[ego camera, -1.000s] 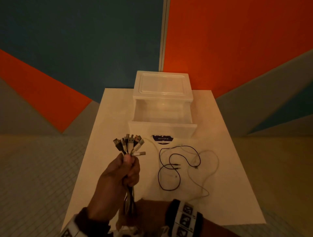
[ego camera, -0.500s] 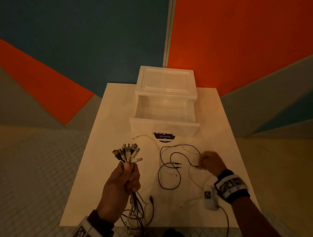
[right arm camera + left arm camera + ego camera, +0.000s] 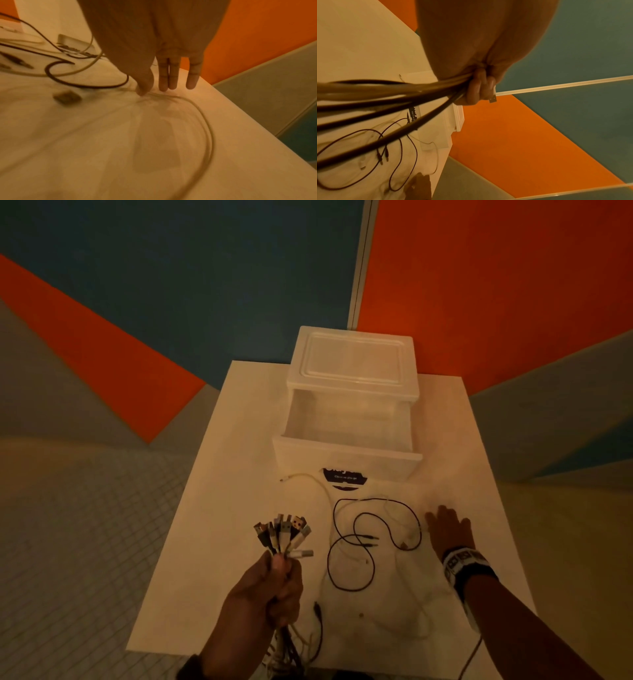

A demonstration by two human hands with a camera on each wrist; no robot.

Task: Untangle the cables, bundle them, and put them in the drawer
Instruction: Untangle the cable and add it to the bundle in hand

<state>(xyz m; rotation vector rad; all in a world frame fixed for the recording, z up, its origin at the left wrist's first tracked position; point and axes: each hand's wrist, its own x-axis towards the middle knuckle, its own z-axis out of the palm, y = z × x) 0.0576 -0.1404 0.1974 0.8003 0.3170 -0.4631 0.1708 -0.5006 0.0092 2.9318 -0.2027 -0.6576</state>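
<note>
A bunch of black and white cables (image 3: 284, 537) is held in a fist by the left hand (image 3: 270, 590), at about 7 o'clock on the square white table (image 3: 219, 474); about eight plugs fan out on top and the tails hang over the near edge. One thin black cable (image 3: 356, 542) and some thin white cables (image 3: 318, 484), too pale to count, lie loose in the middle. The right hand (image 3: 448, 529) is at 4 o'clock, fingers (image 3: 192, 75) straight, thumb tip pressing a white cable down, near the right edge. One clear plastic drawer (image 3: 346, 436) stands pulled open at 12 o'clock in its box (image 3: 352, 361). Bare table shows on the left side.
</note>
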